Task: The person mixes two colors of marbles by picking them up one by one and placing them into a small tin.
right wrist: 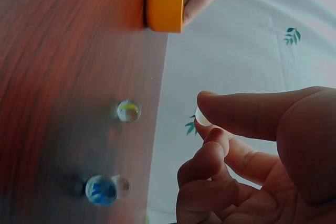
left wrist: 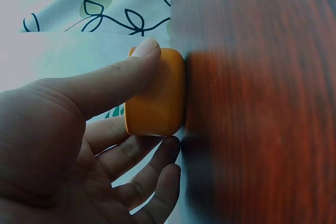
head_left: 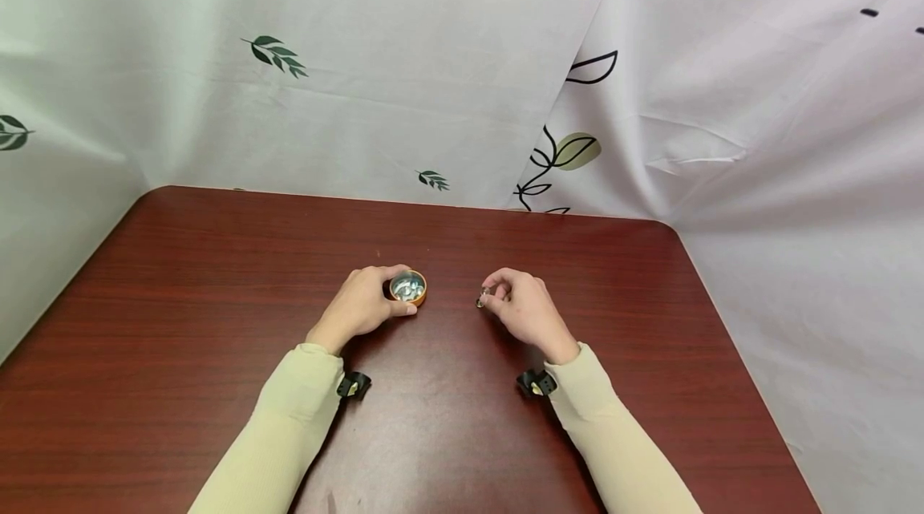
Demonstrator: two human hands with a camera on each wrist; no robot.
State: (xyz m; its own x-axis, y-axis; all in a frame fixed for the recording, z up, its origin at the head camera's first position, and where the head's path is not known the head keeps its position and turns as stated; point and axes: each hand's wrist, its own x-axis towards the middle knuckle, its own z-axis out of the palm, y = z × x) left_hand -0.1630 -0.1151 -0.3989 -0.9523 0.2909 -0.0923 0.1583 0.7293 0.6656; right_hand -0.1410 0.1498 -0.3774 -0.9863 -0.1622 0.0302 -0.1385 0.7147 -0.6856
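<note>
My left hand (head_left: pixel 364 301) grips a small round orange cup (left wrist: pixel 157 95) by its sides, thumb on the near side and fingers around the far one. The cup stands upright on the table, and shiny glass pieces show inside it in the head view. Opposite, my right hand (head_left: pixel 527 309) pinches a clear glass marble (right wrist: pixel 202 118) between thumb and index finger, above the tabletop. Below that hand, the right wrist view shows a marble with a yellow swirl (right wrist: pixel 129 110), a blue marble (right wrist: pixel 101 190) and a clear marble (right wrist: pixel 123 186) partly behind the blue one.
A reddish-brown wooden table (head_left: pixel 180 297) with rounded far corners lies under both hands. White cloth (head_left: pixel 404 81) with printed leaves hangs behind it and along its sides. Each sleeve cuff carries a black wrist device.
</note>
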